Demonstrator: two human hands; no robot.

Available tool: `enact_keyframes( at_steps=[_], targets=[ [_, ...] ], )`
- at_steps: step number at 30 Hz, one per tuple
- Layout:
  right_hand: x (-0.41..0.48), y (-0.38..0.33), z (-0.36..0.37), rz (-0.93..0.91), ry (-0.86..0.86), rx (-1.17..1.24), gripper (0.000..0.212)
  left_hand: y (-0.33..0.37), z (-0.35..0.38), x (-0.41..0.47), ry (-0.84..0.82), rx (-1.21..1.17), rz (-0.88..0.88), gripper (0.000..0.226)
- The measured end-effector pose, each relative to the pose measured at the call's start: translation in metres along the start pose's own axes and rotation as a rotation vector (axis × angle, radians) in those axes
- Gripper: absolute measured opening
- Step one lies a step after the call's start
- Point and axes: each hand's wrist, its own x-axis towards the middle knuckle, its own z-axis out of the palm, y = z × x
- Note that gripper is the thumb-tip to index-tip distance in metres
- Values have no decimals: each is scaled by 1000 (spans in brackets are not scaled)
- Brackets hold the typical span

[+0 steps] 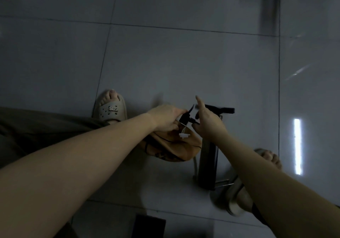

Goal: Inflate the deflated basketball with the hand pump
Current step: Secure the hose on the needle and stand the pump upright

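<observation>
Gripping the black connector (184,117) of the pump hose in the left hand (165,118), grip closed round it, a little below the frame's centre. Pinching what looks like the needle (193,121) at the connector's right end with the right hand (208,125), grip narrow, index finger sticking straight up; too dim to be certain of the pinch. Directly beneath both hands, crumpled on the floor (184,63) at lower centre: the deflated basketball (176,146), touching or nearly touching the left hand, the nearer of the two. No seeing the valve. Just right of the ball, standing upright under the right forearm: the hand pump (208,164).

Judging by this, still fitting the needle, not yet in the ball. Needle's long axis running roughly left to right across the frame, ball lying below it, so probably calling for tipping the point downward and finding the valve first.
</observation>
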Motion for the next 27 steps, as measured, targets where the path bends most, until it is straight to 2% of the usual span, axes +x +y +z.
enact_keyframes(
  at_steps=[6, 17, 27],
  targets=[
    [-5, -13, -2, -50, 34, -305, 84, -1, 1, 0, -18, -35, -5, 59],
    [0, -12, -5, -141, 89, -359, 63, -5, 6, -2, 14, -50, -2, 59],
    [6, -8, -12, -246, 81, -423, 64, -4, 7, -4, 14, -32, -14, 64]
  ],
)
